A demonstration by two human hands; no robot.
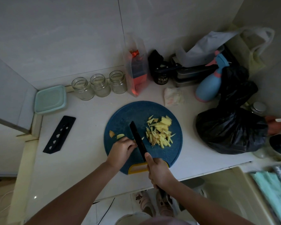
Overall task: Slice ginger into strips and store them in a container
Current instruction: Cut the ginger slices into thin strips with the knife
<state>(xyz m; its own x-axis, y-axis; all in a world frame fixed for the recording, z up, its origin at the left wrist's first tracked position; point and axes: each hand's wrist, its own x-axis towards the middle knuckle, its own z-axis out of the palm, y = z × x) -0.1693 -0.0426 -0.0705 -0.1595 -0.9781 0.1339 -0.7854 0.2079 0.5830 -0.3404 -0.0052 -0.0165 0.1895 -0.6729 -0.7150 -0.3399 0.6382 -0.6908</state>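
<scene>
Mostly pale counter (88, 130) — blue board (120, 120), tiled wall (63, 38).

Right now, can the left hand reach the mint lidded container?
Probably yes. The left hand pinches a ginger piece against the knife, so it must let go first; nothing stands between it and the container; the sheath lies beside that path.

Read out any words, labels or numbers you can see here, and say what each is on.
Nothing can be quoted.
On the black jar: pale label characters, too blurred to read.
On the orange packet: no legible print.
On the white tag beyond the black bag: too small to read.
</scene>
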